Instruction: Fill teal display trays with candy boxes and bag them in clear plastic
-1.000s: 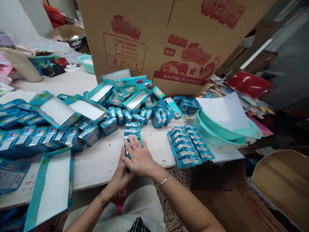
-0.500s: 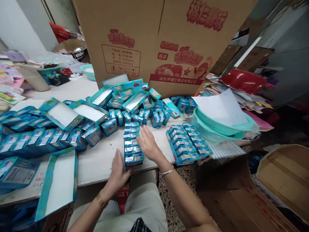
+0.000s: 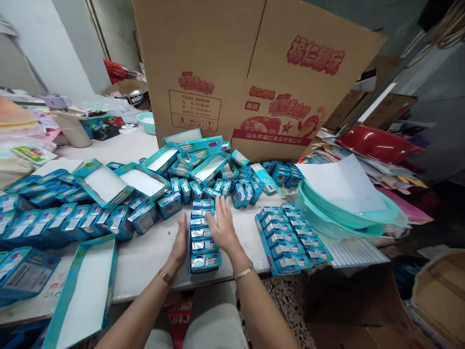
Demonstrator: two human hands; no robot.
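Note:
A row of small blue candy boxes (image 3: 205, 245) stands in a narrow tray in front of me, its near end close to the table edge. My left hand (image 3: 179, 245) is upright along the row's left side, fingers extended, palm facing the boxes. On the other side, my right hand (image 3: 223, 225) lies against the row's right edge and upper part with its fingers spread. Neither hand grips a box. To the right sits a blue tray filled with two columns of similar boxes (image 3: 285, 237).
Empty blue display trays (image 3: 145, 180) are heaped behind the row, and one tray (image 3: 85, 291) overhangs the front edge at left. Many boxes (image 3: 72, 220) line the left side. A large carton (image 3: 225, 72) stands behind; turquoise basins (image 3: 337, 208) are at right.
My left hand has moved forward along the row's left side, its fingers now further up. My right hand stays at the right side. The camera view has shifted slightly.

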